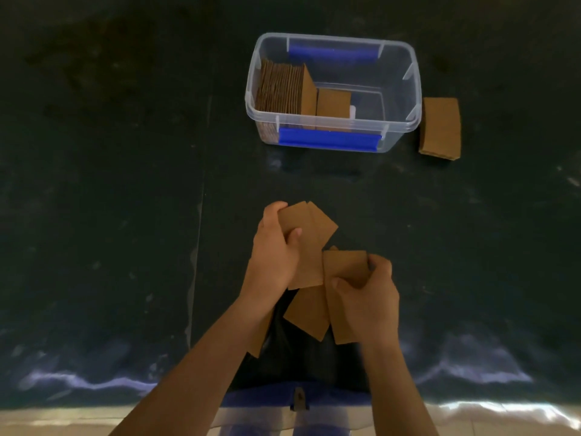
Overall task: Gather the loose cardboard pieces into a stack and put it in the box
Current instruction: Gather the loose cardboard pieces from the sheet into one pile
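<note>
My left hand point(275, 247) grips a few overlapping brown cardboard pieces point(311, 228) above the dark table, thumb on top. Just right of it, my right hand point(366, 294) pinches another cardboard piece point(344, 265) by its right edge. More loose cardboard pieces point(309, 313) lie under and between my hands near the table's front edge. Farther back stands the clear plastic box point(413, 89) with blue clips; inside it, at the left, a row of cardboard pieces point(283, 88) stands on edge.
A small stack of cardboard point(440, 127) lies on the table just right of the box. The table is covered in a dark sheet point(110, 184) with a wrinkled, shiny front edge. My lap shows below the table edge.
</note>
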